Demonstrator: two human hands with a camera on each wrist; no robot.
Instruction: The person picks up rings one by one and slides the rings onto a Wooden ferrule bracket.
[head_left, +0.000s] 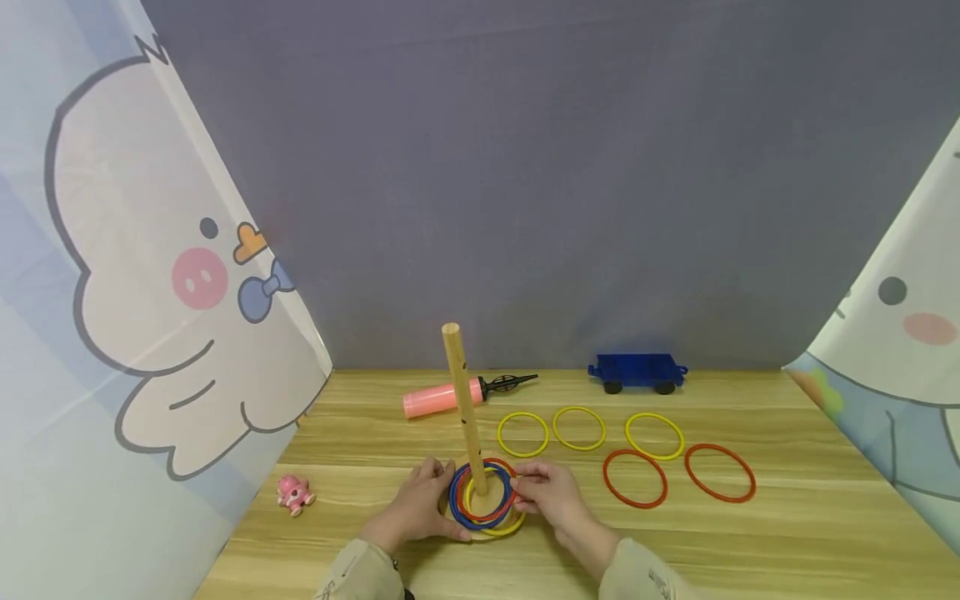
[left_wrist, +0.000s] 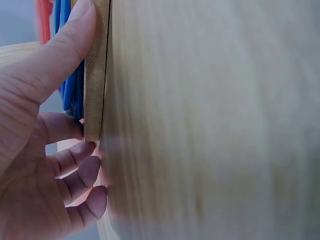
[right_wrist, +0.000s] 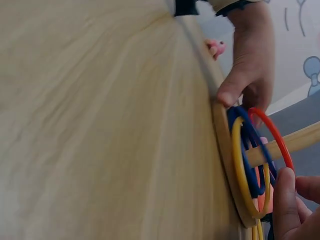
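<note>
A wooden peg (head_left: 463,400) rises from a round wooden base (left_wrist: 95,95) on the table. Blue rings (head_left: 453,504) and a yellow ring (right_wrist: 237,155) lie around the peg at its foot. My left hand (head_left: 422,504) grips the base's left edge, its thumb on the top face and fingers at the rim. With thumb and finger, my right hand (head_left: 553,497) pinches a red ring (right_wrist: 278,136) at its right side. The peg passes through this red ring, which tilts above the other rings in the right wrist view.
Behind the peg lies a pink hand pump (head_left: 431,402) with a black nozzle. A blue toy wagon (head_left: 637,371) stands at the back right. Yellow rings (head_left: 523,456) and red rings (head_left: 636,504) lie flat on the right. A small pink figure (head_left: 295,494) is at the left.
</note>
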